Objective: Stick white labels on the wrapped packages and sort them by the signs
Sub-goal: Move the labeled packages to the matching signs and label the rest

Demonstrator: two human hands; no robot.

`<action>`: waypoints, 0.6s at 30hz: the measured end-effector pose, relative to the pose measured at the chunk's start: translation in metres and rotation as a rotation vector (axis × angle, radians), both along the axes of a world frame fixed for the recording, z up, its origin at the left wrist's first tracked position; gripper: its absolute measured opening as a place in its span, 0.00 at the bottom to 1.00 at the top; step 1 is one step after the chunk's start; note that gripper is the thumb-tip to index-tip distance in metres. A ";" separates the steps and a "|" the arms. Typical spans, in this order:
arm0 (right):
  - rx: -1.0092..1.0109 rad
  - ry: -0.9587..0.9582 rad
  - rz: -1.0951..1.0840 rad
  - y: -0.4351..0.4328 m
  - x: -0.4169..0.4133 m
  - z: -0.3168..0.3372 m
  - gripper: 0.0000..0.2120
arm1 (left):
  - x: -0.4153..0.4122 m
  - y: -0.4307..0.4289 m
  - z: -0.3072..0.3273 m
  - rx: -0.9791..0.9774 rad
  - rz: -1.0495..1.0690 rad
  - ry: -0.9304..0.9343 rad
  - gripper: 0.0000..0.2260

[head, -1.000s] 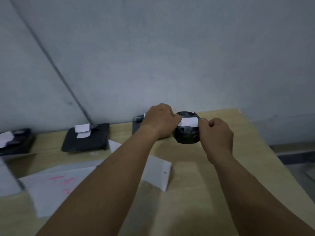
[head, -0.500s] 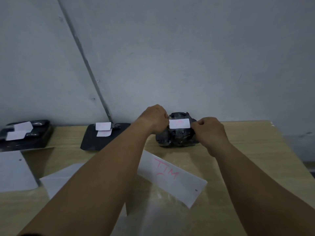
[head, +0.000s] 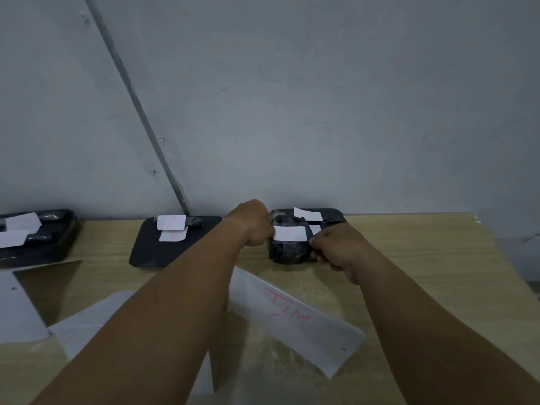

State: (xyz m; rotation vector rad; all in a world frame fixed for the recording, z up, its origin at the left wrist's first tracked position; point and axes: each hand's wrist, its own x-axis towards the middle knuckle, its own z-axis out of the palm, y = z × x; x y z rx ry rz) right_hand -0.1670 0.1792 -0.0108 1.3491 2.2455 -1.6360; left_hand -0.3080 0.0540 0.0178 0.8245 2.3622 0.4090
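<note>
The left hand (head: 253, 224) and right hand (head: 340, 248) clasp the black wrapped package (head: 287, 252) with curled fingers, one at each side. Its white label (head: 290, 233) faces up. It sits near the worktop's (head: 415, 258) back edge, by the wall (head: 321, 112), with open surface to the right.

single head-worn wide-angle view, looking forward and down, close over the table (head: 423, 244), facing the wall (head: 321, 97)

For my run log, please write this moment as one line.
step: labelling | left hand: holds wrapped package | right hand: pinches white label | label: on package front
</note>
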 end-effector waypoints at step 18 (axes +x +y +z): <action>0.064 0.078 -0.090 0.006 0.016 -0.007 0.12 | 0.005 0.007 -0.006 -0.046 0.010 0.199 0.08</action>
